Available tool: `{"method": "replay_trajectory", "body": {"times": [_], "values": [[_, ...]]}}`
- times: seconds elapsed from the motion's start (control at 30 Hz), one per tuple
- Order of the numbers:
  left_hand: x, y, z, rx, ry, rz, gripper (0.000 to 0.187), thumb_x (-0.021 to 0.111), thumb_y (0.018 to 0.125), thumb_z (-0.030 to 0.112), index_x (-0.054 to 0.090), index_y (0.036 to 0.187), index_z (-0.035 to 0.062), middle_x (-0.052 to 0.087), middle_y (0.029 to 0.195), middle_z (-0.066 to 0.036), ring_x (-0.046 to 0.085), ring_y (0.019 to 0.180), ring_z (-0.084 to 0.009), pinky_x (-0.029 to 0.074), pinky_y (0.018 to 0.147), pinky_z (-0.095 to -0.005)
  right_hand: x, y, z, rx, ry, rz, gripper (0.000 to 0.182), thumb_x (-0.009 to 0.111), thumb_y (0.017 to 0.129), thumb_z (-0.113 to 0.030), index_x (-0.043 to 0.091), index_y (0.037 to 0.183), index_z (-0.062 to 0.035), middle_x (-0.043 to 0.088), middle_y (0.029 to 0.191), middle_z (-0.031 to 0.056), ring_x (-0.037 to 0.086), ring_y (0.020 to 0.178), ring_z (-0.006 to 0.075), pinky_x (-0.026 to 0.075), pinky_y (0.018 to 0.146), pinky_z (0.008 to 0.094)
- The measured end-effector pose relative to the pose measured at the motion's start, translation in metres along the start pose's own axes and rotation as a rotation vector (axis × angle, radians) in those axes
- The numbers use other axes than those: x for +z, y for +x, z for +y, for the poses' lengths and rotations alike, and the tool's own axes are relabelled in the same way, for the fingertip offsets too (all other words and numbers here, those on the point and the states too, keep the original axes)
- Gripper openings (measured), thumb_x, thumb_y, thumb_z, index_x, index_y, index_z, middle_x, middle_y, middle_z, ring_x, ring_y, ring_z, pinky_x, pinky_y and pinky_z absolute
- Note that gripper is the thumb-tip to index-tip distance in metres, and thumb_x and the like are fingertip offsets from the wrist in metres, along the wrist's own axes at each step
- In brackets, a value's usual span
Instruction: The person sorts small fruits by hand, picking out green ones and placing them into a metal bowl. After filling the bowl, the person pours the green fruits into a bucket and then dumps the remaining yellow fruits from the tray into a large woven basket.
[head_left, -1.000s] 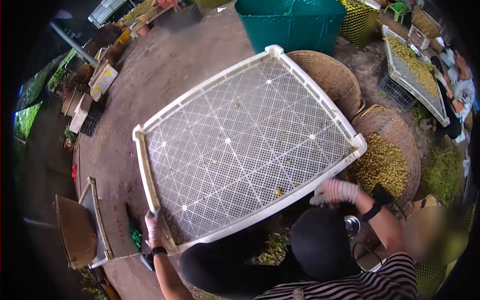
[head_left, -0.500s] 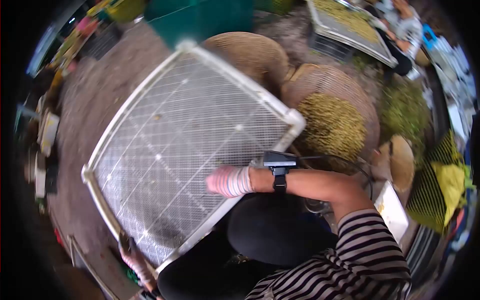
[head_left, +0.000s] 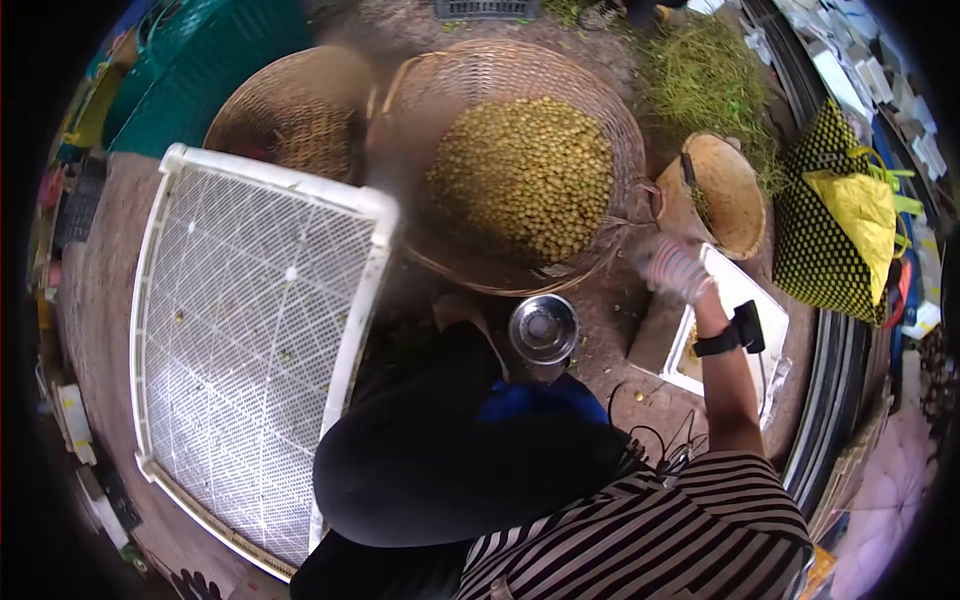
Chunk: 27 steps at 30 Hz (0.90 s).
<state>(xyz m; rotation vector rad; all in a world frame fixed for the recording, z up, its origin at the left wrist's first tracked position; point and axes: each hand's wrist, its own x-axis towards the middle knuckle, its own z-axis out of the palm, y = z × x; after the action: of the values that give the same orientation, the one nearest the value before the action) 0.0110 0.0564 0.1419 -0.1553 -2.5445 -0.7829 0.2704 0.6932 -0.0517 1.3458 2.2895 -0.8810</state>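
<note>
My right hand (head_left: pixel 675 268), in a striped glove, is over the upper left edge of a white foam box (head_left: pixel 770 310); its fingers are blurred. Left of the hand is a large wicker basket (head_left: pixel 620 130) with many small round yellow-green fruits (head_left: pixel 540 180) in it. My left hand is out of view. A white-framed mesh tray (head_left: pixel 250 350) lies on the left, beside my legs. The scoop-like basket (head_left: pixel 730 195) rests just above my right hand.
A second wicker basket (head_left: pixel 290 110) and a green container (head_left: pixel 215 70) stand at the upper left. Near my knees is a metal bowl (head_left: pixel 544 329). Cut plants (head_left: pixel 705 80) and a yellow-black bag (head_left: pixel 830 230) are at the right, with cables (head_left: pixel 670 445) below the box.
The view has swung to the right. My right hand has left the mesh tray and moved right to the foam box. My left hand has gone out of view.
</note>
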Motion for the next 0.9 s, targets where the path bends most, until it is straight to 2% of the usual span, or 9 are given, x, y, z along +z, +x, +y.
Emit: {"method": "replay_trajectory", "body": {"times": [0.03, 0.13, 0.33, 0.37, 0.43, 0.53, 0.6, 0.77, 0.9], "values": [[0.006, 0.002, 0.018, 0.034, 0.012, -0.024, 0.047, 0.050, 0.097, 0.024, 0.050, 0.134, -0.0051, 0.059, 0.123, -0.021, 0.065, 0.100, -0.0307, 0.057, 0.080, -0.0406, 0.031, 0.044, 0.037, 0.258, -0.375, -0.301, 0.024, 0.053, 0.085, -0.016, 0.075, 0.088, -0.0072, 0.073, 0.091, 0.0115, 0.070, 0.086, 0.0249, 0.054, 0.081, 0.0376], [0.026, 0.009, 0.047, 0.098, 0.004, -0.121, 0.046, 0.049, 0.098, 0.024, 0.050, 0.134, -0.0046, 0.061, 0.120, -0.021, 0.064, 0.100, -0.0312, 0.057, 0.081, -0.0421, 0.091, 0.077, 0.148, -0.189, -1.095, -0.256, 0.024, 0.053, 0.084, -0.016, 0.076, 0.087, -0.0096, 0.072, 0.094, 0.0127, 0.068, 0.092, 0.0273, 0.054, 0.082, 0.0370], [0.065, 0.017, 0.077, 0.095, 0.015, -0.240, 0.047, 0.053, 0.096, 0.026, 0.053, 0.129, -0.0075, 0.063, 0.115, -0.021, 0.066, 0.096, -0.0298, 0.056, 0.079, -0.0391, 0.120, 0.037, 0.145, -0.222, -0.681, -0.239, 0.019, 0.058, 0.078, -0.015, 0.075, 0.082, -0.0082, 0.071, 0.090, 0.0131, 0.067, 0.086, 0.0329, 0.055, 0.077, 0.0393], [0.075, 0.016, 0.076, 0.088, 0.020, -0.259, 0.047, 0.054, 0.096, 0.026, 0.054, 0.128, -0.0083, 0.064, 0.114, -0.021, 0.066, 0.094, -0.0292, 0.056, 0.077, -0.0378, 0.151, 0.029, 0.175, -0.395, -0.668, -0.179, 0.020, 0.058, 0.084, -0.019, 0.073, 0.082, -0.0058, 0.070, 0.083, 0.0129, 0.068, 0.079, 0.0298, 0.054, 0.072, 0.0398], [0.088, 0.020, 0.060, 0.186, 0.115, -0.328, 0.046, 0.048, 0.099, 0.029, 0.056, 0.124, -0.0087, 0.058, 0.123, -0.023, 0.067, 0.097, -0.0307, 0.058, 0.075, -0.0376, 0.186, -0.010, 0.176, -0.319, -0.175, -0.253, 0.026, 0.057, 0.090, -0.023, 0.069, 0.084, -0.0012, 0.070, 0.076, 0.0123, 0.068, 0.070, 0.0248, 0.054, 0.066, 0.0392], [0.102, 0.023, 0.049, 0.159, -0.018, -0.452, 0.048, 0.047, 0.099, 0.032, 0.054, 0.130, -0.0036, 0.054, 0.134, -0.018, 0.063, 0.106, -0.0304, 0.055, 0.083, -0.0389, 0.232, -0.101, 0.139, 0.314, 0.661, -0.464, 0.026, 0.059, 0.092, -0.023, 0.065, 0.091, 0.0028, 0.070, 0.076, 0.0116, 0.067, 0.063, 0.0194, 0.055, 0.060, 0.0355], [0.114, 0.040, 0.033, -0.068, -0.141, -0.550, 0.050, 0.055, 0.096, 0.025, 0.047, 0.141, 0.0063, 0.056, 0.134, -0.012, 0.057, 0.116, -0.0252, 0.044, 0.095, -0.0379, 0.294, -0.138, 0.190, 0.556, 0.612, -0.226, 0.033, 0.064, 0.087, -0.030, 0.066, 0.095, 0.0012, 0.069, 0.084, 0.0162, 0.067, 0.075, 0.0252, 0.054, 0.068, 0.0372], [0.132, 0.024, 0.069, -0.059, -0.142, -0.601, 0.047, 0.052, 0.097, 0.027, 0.050, 0.139, 0.0068, 0.061, 0.128, -0.012, 0.060, 0.107, -0.0227, 0.045, 0.089, -0.0364, 0.345, -0.134, 0.275, 0.875, 0.463, 0.234, 0.053, 0.072, 0.076, -0.047, 0.065, 0.100, 0.0011, 0.069, 0.095, 0.0229, 0.065, 0.095, 0.0384, 0.051, 0.083, 0.0435], [0.134, 0.013, 0.066, -0.067, -0.189, -0.593, 0.046, 0.053, 0.097, 0.027, 0.052, 0.137, 0.0056, 0.062, 0.127, -0.010, 0.062, 0.104, -0.0212, 0.046, 0.087, -0.0338, 0.358, -0.113, 0.293, 0.874, 0.450, 0.106, 0.052, 0.071, 0.076, -0.048, 0.066, 0.093, 0.0009, 0.070, 0.083, 0.0192, 0.069, 0.083, 0.0333, 0.052, 0.078, 0.0420]]}}
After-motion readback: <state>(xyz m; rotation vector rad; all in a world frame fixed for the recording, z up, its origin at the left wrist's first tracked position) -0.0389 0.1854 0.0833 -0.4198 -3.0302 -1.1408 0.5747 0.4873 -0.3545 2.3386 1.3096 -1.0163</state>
